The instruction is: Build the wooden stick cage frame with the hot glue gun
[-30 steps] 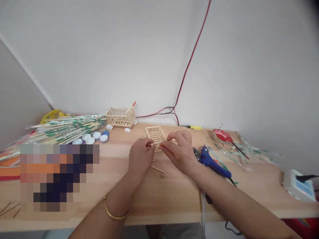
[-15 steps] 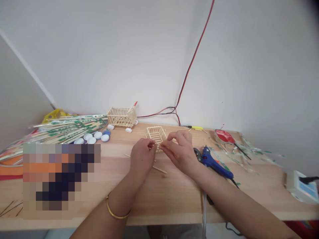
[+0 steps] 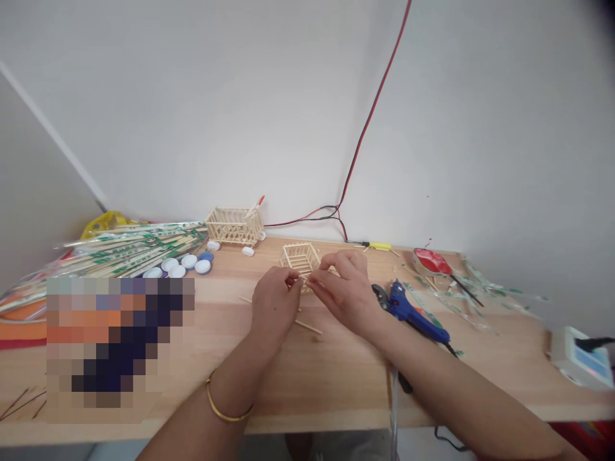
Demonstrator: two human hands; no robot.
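A small open-topped frame of pale wooden sticks [image 3: 302, 257] sits on the table in front of me. At its near end, my left hand [image 3: 276, 301] is closed, thumb and forefinger pinching at the stickwork. My right hand [image 3: 343, 282] pinches just beside it from the right, its fingertips almost meeting the left ones. The exact piece between the fingertips is too small and partly hidden. A loose stick [image 3: 308, 327] lies just below the hands, and the end of another stick [image 3: 245, 299] shows left of them.
A larger stick cart [image 3: 234, 227] stands at the back near white caps [image 3: 189, 261] and bundled sticks in wrappers [image 3: 144, 246]. To the right lie a blue glue gun [image 3: 416, 315], a red-stained dish [image 3: 432, 262], plastic scraps and a white power box [image 3: 579, 358]. A blurred patch covers the left front.
My right hand has shifted very slightly left. Otherwise both hands keep the same pinch at the frame's near end.
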